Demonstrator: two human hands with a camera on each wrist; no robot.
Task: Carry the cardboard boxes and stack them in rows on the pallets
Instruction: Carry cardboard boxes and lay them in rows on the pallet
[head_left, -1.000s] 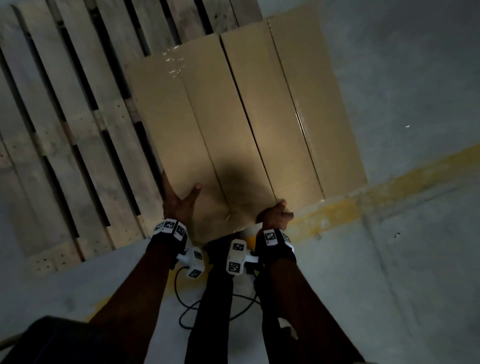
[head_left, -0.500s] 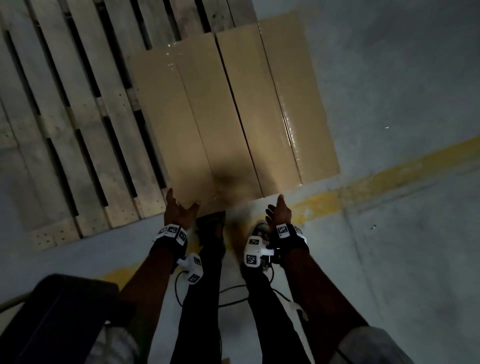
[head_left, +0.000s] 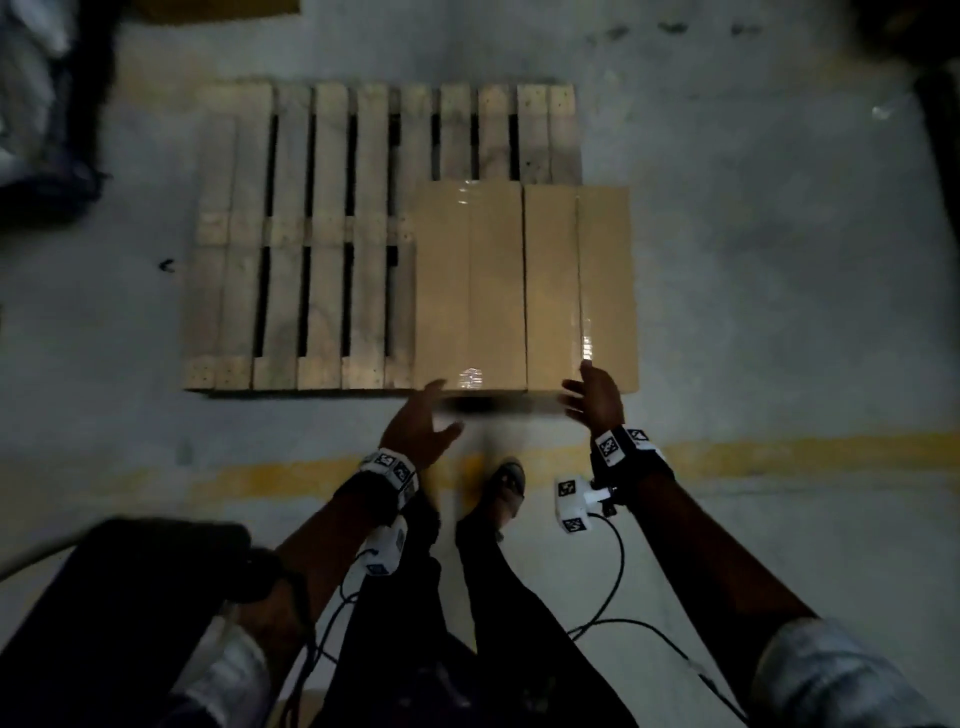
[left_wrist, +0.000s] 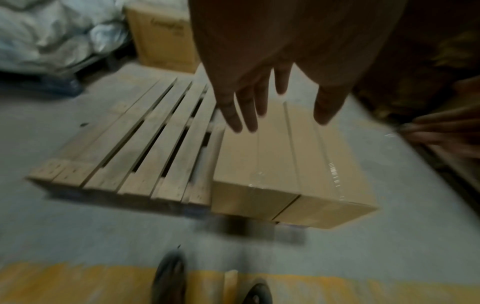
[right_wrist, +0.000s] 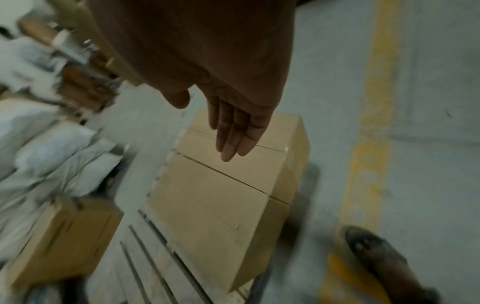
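- Cardboard boxes: two are seen side by side on the pallet, at its right end, just ahead of both hands; right box overhangs the pallet edge.
- Left hand & right hand: fingers spread, nothing held, no contact w/ boxes.
- Handling, judged: stiff, long, prob. light to moderate; taped tops likely slick.
- Hold is best taken at both short ends, palms under bottom edges.
- Another box is seen beyond the pallet.
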